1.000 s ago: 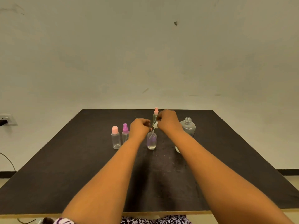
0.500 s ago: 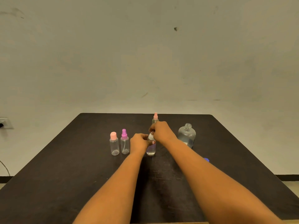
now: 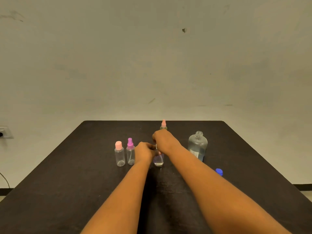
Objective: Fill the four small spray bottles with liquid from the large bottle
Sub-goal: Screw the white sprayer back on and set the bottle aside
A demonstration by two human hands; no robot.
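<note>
Clear small bottle (image 3: 158, 160) is standing mid-bench (image 3: 67, 183), the left hand (image 3: 145, 152) gripping its body, the right hand (image 3: 165, 141) pinching its top, the large bottle (image 3: 197, 146) standing near its right.

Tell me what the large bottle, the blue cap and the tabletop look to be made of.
Large bottle: clear and glossy, probably plastic; the table shows through it and the open neck is threaded. Blue cap: opaque and smooth, likely moulded plastic. Tabletop: black and matte with a faint grain, perhaps a mat or coated board; the look leaves it open.
</note>
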